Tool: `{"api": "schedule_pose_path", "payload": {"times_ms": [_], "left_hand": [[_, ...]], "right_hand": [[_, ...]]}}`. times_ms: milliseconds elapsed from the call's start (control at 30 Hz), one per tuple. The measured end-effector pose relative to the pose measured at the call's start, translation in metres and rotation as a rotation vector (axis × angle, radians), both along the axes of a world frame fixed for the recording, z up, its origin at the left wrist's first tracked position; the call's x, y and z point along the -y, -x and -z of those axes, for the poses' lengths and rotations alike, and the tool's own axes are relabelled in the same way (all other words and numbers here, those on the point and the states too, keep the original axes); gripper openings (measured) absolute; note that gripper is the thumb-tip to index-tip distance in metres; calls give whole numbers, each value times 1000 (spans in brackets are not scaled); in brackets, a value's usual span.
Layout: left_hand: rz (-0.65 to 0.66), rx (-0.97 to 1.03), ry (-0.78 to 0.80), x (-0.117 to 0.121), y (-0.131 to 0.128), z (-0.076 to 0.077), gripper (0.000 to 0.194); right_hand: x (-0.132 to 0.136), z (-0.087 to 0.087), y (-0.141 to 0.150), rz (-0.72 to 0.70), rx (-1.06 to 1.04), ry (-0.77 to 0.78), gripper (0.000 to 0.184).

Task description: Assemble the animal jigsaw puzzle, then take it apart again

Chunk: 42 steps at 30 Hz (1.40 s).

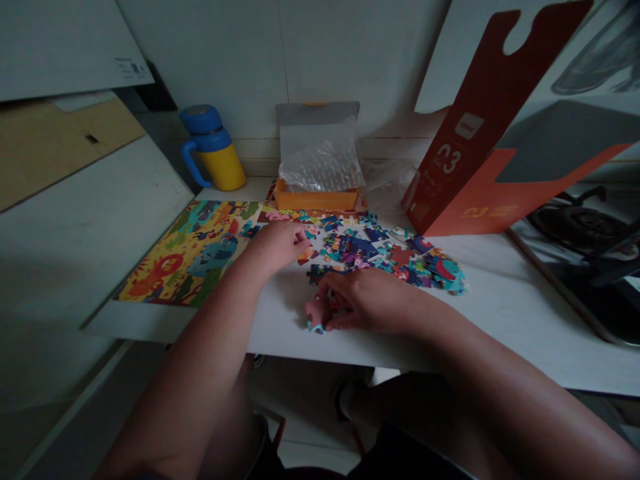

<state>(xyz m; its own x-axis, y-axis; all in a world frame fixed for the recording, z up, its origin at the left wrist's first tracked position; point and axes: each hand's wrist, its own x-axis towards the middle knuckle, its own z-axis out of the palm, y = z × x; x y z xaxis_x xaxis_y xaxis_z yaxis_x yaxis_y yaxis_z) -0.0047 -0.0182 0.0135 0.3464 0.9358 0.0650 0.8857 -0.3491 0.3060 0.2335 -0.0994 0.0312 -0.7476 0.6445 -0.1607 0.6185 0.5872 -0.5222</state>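
Note:
My right hand (373, 300) pinches a pinkish jigsaw puzzle piece (316, 313) with a light blue edge, near the front of the white table. Its palm side is partly hidden. To the left, my left hand (280, 245) has its fingers curled together above the table, beside an orange puzzle piece (309, 255); whatever lies within those fingers is hidden. Many loose puzzle pieces (360, 247), mostly dark blue, teal and purple, are spread beyond and between both hands. A colourful animal picture sheet (200, 247) lies left of my left forearm.
An open orange box (317, 200) with clear plastic stands at the back. Right of it rises a tall red-orange carton (465, 180), beside a gas stove (585, 267). A blue-and-yellow flask (220, 157) stands at the back left. The table's front edge (320, 359) runs below my hands.

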Motion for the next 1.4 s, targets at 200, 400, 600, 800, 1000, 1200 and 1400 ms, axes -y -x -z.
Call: {"api": "schedule_pose_path", "payload": {"times_ms": [200,400,600,800,1000,1200,1400], "left_hand": [[11,-18,-45,-4,0,3,21],[16,-7,-40,-3,0,3,20],[13,9,-17,0,-1,0,21],[2,9,-16,0,-2,-1,21],[-3,9,-96,-6,5,0,19],[-432,34,-210,-17,29,-7,24],[-411,101,-129,-24,40,-4,21]], "right_hand": [[0,-1,2,14,13,-6,43],[1,-1,1,23,-5,1,41],[-1,3,-2,34,-117,61,29],[-10,1,-17,55,-282,243,19],[-39,6,-50,470,-317,98,37],[-53,17,-58,641,-321,-67,29],[-56,20,-59,711,-224,-154,27]]}}
